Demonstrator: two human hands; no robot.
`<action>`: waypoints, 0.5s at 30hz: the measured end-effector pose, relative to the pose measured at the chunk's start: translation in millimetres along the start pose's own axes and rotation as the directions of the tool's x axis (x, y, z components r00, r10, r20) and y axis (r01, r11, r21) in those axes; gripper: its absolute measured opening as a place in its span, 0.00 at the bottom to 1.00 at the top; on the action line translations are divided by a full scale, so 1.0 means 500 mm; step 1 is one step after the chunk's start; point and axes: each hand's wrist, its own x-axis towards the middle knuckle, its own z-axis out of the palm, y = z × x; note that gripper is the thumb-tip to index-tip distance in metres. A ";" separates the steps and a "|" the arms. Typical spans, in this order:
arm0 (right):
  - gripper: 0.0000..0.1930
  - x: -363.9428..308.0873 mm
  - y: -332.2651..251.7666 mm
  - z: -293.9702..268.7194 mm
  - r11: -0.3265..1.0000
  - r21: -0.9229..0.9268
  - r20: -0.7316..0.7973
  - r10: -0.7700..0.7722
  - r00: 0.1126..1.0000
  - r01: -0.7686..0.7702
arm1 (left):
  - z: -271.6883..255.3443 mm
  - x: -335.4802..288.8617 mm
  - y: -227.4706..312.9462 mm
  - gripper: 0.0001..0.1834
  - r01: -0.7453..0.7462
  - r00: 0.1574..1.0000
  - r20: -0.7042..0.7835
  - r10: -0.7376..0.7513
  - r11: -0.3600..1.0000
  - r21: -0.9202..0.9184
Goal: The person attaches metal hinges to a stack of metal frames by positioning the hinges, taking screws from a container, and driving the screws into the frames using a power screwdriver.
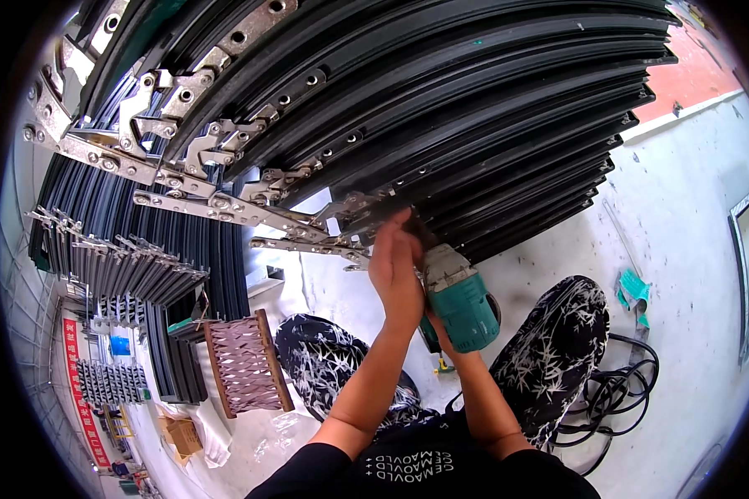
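Note:
A teal power driver (462, 312) with a grey nose is in my right hand (438, 333). The tool's body hides most of that hand's fingers, and its front points up and away at the frames. My left hand (395, 270) is beside the nose, fingers drawn together at the end of a silver metal hinge arm (291, 223). Whatever those fingertips pinch is blurred and too small to name. Black frame profiles (474, 108) are stacked in curved-looking rows above my hands, with riveted hinge arms along their left ends.
At the left are more dark profiles (141, 208) with metal hardware and a woven brown stool (250, 363). A black cable (620, 399) coils on the floor by my right knee, near a teal scrap (634, 287). A cardboard box (181, 435) lies lower left.

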 end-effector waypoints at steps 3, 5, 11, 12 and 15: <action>0.25 0.004 0.014 0.010 0.758 0.621 -0.019 0.268 0.963 -0.199 | 0.008 -0.002 0.001 0.15 -0.022 1.000 -0.006 0.022 1.000 0.021; 0.25 0.008 0.009 0.000 0.862 0.480 -0.040 0.209 0.977 -0.165 | 0.012 -0.003 0.006 0.15 -0.034 0.999 -0.015 0.035 0.999 0.037; 0.25 -0.001 -0.004 -0.022 0.998 0.066 -0.057 -0.008 0.998 0.012 | 0.015 -0.005 0.002 0.16 -0.019 0.999 -0.033 0.020 1.000 0.023; 0.25 -0.002 -0.001 -0.021 0.998 0.067 -0.059 -0.007 0.998 0.011 | 0.017 -0.005 0.002 0.16 -0.021 0.999 -0.031 0.022 0.999 0.033; 0.25 0.002 -0.001 -0.022 0.998 0.059 -0.069 -0.019 0.997 0.023 | 0.016 -0.003 0.004 0.15 -0.003 1.000 -0.025 0.004 1.000 0.021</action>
